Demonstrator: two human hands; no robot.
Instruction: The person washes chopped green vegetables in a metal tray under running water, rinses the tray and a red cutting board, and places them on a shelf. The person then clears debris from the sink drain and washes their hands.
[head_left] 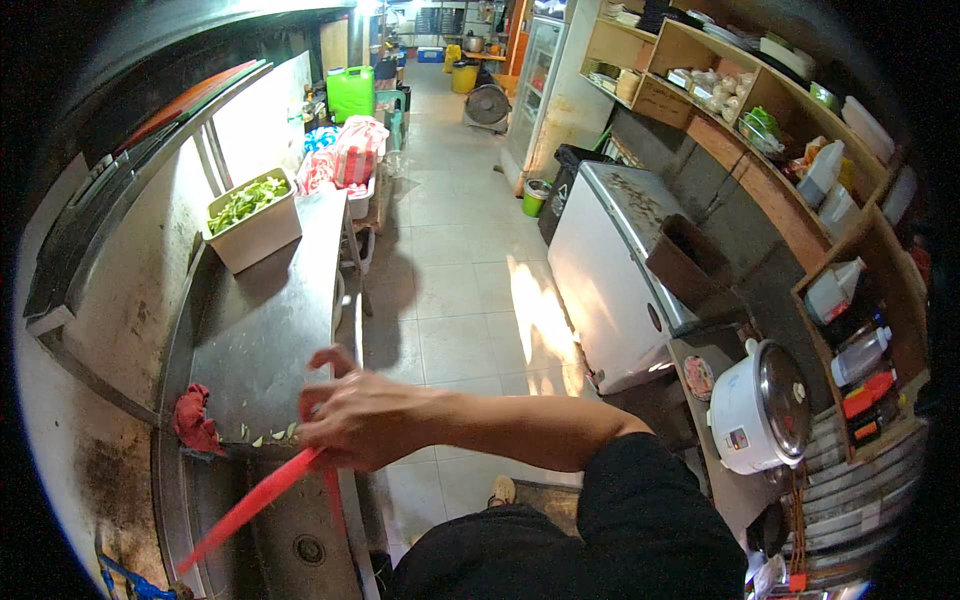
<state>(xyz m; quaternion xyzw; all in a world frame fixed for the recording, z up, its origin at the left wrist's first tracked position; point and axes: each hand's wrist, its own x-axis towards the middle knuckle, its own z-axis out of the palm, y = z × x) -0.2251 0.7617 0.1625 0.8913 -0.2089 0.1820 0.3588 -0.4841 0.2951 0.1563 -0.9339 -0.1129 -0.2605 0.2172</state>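
My right hand (pixel 362 418) reaches left across my body, above the near right edge of a metal sink (pixel 265 520). Its fingers are curled and closed on a long, narrow red strip (pixel 250 507). The strip runs slantwise over the sink to its lower left corner, and another red length hangs below the hand. Whether it is cloth or plastic I cannot tell. A crumpled red cloth (pixel 197 418) lies at the sink's far left corner. Small pale green scraps (pixel 258 441) lie along the sink's far edge. My left hand is out of view.
Beyond the sink, a metal counter (pixel 265 320) bears a tub (pixel 262 240) of leafy greens. A blue tap handle (pixel 125 578) sits at the lower left. Rightward are a tiled floor (pixel 450 290), a white chest freezer (pixel 610 270), a rice cooker (pixel 745 415) and loaded wooden shelves (pixel 770 200).
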